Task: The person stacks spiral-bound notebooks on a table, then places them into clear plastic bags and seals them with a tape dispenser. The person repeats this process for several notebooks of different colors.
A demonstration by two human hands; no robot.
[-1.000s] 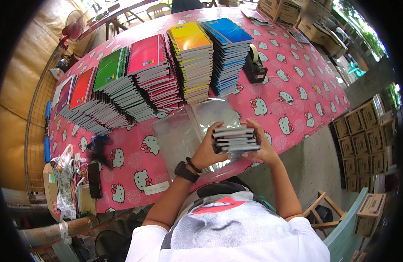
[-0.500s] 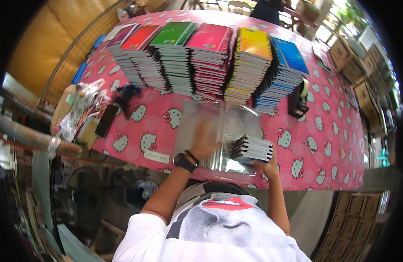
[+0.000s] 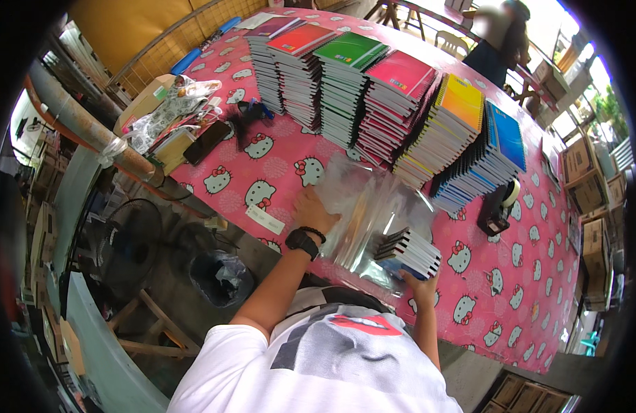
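My right hand (image 3: 421, 286) grips the near right end of a small stack of spiral notebooks (image 3: 413, 253), spine and page edges facing up. Beneath that stack lie clear plastic bags (image 3: 349, 206), flat and shiny, in two side-by-side piles near the table's front edge. My left hand (image 3: 316, 210) rests at the left side of the bags with its fingers stretched out, holding nothing that I can see. Just beyond the bags stands a row of tall notebook stacks, among them green (image 3: 351, 51), pink (image 3: 402, 74), yellow (image 3: 461, 103) and blue (image 3: 505, 138).
A black tape dispenser (image 3: 495, 215) stands right of the blue stack. To the left lie a dark phone (image 3: 206, 142), a patterned cloth bundle (image 3: 170, 117) and a white label strip (image 3: 265, 219). Cardboard boxes (image 3: 585, 172) are piled beyond the right edge. A person (image 3: 498, 48) stands beyond the table.
The view has turned, so the table appears tilted. My left hand has moved from over the left pile of bags to its left side. My right hand keeps its hold on the notebooks.
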